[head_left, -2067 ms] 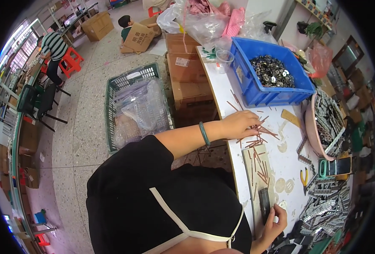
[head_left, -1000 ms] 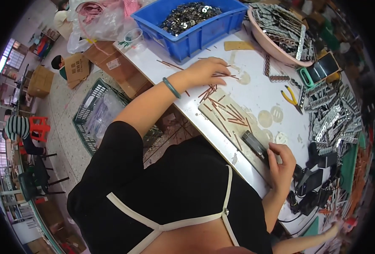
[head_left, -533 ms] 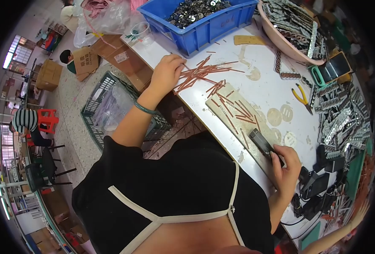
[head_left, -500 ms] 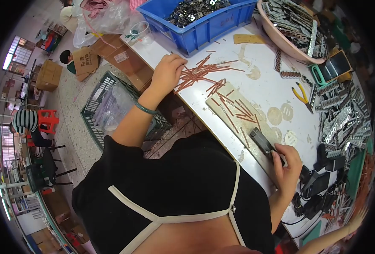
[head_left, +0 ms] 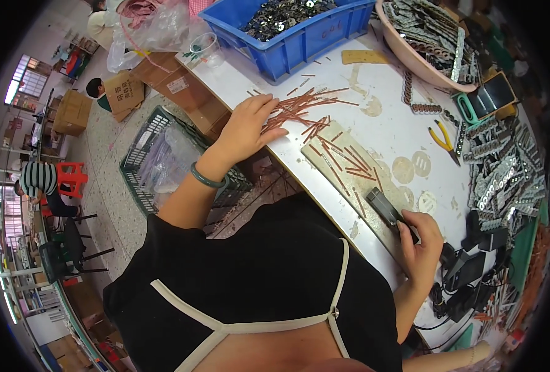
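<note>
My left hand [head_left: 250,127] lies at the left end of a loose pile of thin copper-brown strips [head_left: 309,105], its thumb stretched apart from the fingers. Nothing shows gripped in it. To the right, my right hand [head_left: 424,239] has its thumb and fingers on the near end of a dark grey oblong block [head_left: 383,206]. That block rests on a long pale board [head_left: 380,226] along the near table edge. More copper-brown strips [head_left: 355,162] are scattered over the board's far half, several crossing one another.
Behind the pile stands a blue bin [head_left: 287,56] of small dark metal pieces. A pink basin [head_left: 411,68] holds metal strips. Yellow-handled pliers [head_left: 443,141], heaped metal strips [head_left: 504,173] and black adapters [head_left: 464,270] lie right. Another person's arm [head_left: 448,361] reaches in at lower right.
My left hand has come slightly nearer along the pile, and its thumb has spread out. Some strips have shifted. My right hand stays put. The other person's arm has moved left and nearer.
</note>
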### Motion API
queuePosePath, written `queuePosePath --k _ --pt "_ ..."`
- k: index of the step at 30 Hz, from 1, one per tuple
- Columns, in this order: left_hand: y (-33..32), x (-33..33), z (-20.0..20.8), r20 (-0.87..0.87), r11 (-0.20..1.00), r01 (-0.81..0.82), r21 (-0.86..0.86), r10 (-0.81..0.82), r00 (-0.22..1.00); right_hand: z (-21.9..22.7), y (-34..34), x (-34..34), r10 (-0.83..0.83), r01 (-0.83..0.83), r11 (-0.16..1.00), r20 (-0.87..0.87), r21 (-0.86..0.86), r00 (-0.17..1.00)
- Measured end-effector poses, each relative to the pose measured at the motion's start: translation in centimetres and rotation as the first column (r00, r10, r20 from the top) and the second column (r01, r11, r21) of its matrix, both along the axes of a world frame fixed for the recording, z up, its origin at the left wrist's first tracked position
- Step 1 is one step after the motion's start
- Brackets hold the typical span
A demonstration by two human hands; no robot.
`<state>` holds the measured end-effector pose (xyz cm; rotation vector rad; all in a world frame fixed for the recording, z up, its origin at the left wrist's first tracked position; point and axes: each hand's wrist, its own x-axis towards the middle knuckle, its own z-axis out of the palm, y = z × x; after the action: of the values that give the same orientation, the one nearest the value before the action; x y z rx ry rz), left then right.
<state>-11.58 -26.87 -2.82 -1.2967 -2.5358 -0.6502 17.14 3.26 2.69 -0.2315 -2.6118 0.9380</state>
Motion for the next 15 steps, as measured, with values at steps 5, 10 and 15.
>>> queuePosePath --k 5,10,15 --pt "0.9 -0.4 0.9 0.022 0.998 -0.054 -0.013 0.055 0.998 -0.1 0.1 0.3 -0.012 0.012 1.000 0.008 0.010 1.000" --pt "3.6 -1.1 0.5 0.073 0.993 -0.116 -0.030 0.118 0.990 -0.3 0.1 0.0 -0.011 0.012 1.000 0.034 -0.014 0.999" --pt "6.4 0.1 0.4 0.061 1.000 -0.013 -0.011 0.013 0.998 -0.3 0.1 0.1 -0.018 0.018 1.000 0.025 0.004 1.000"
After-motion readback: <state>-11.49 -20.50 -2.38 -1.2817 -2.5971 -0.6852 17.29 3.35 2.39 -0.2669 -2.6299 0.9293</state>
